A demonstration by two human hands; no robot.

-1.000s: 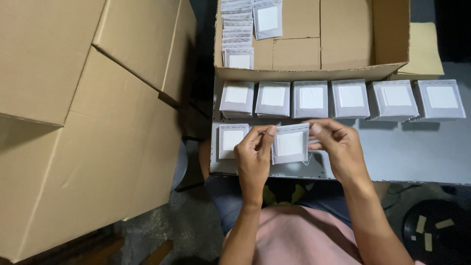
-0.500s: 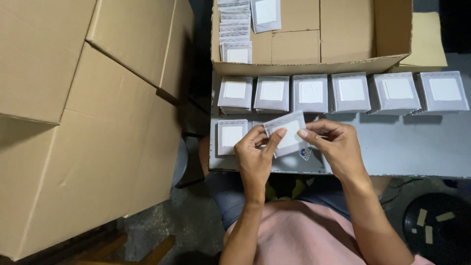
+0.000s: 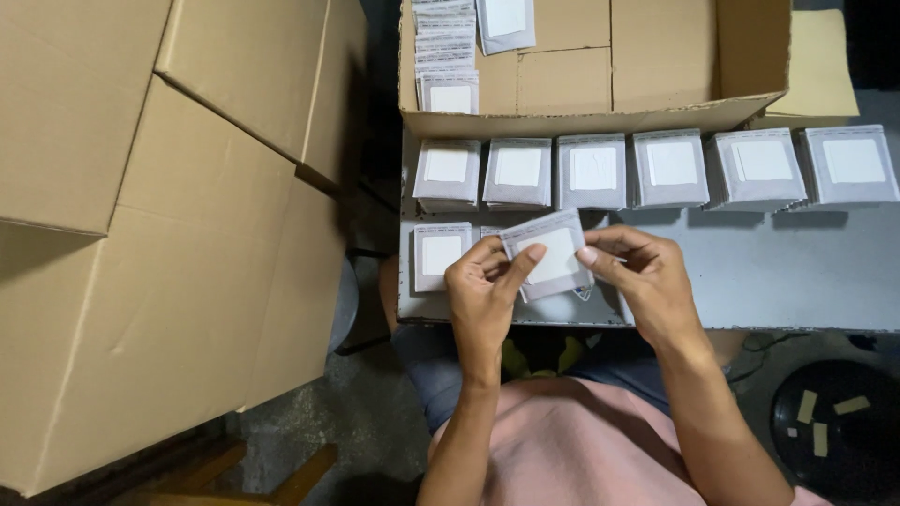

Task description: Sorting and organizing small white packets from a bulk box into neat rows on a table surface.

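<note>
2 hands, left (image 3: 483, 300) and right (image 3: 647, 281), pinch 1 tilted packet (image 3: 553, 255) above the table (image 3: 797, 281); handling step underway, next likely needs placement by the lone stack (image 3: 441, 255).

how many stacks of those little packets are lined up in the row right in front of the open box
6 stacks, left to right along the grey table: first, second, third, fourth, fifth, sixth. The right frame edge may hide more.
</note>
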